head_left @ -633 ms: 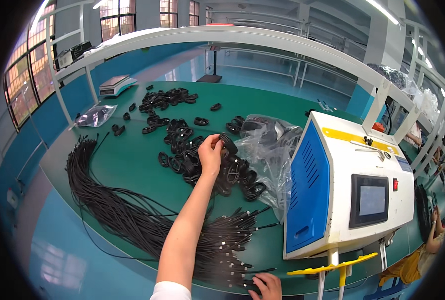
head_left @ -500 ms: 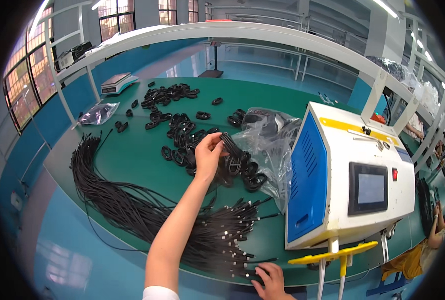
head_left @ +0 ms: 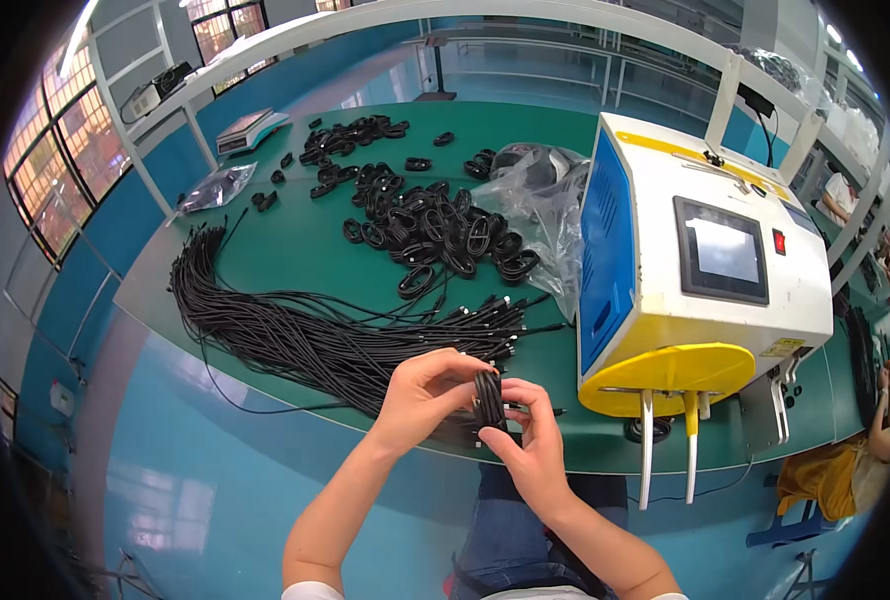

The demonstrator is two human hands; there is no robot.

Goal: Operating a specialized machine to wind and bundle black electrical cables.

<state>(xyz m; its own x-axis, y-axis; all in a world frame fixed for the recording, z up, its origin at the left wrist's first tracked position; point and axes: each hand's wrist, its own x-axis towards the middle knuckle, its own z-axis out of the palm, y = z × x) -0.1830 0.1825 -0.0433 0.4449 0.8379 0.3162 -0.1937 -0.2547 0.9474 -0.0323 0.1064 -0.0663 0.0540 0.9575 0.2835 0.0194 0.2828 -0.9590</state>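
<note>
In front of me, at the table's near edge, both hands meet around a small coiled black cable (head_left: 488, 400). My left hand (head_left: 425, 400) pinches it from the left, thumb and fingers closed. From the other side my right hand (head_left: 535, 440) grips it, thumb below and fingers above. A long bundle of loose black cables (head_left: 295, 345) lies behind my hands, its pale-tipped connectors fanned out to the right. Beyond that is a pile of coiled cables (head_left: 425, 225) on the green table (head_left: 295, 250). My fingers partly cover the held coil.
To the right stands a white and blue machine (head_left: 710, 260) with a screen, a yellow disc (head_left: 665, 375) and two downward rods. Clear plastic bags (head_left: 555, 240) lie beside it. A scale (head_left: 250, 130) sits far left. Another person's arm (head_left: 885, 410) shows at right.
My left hand has come back from the coil pile toward me. My right hand has risen to meet it around a coiled cable. The view has shifted, and the yellow disc looks broader.
</note>
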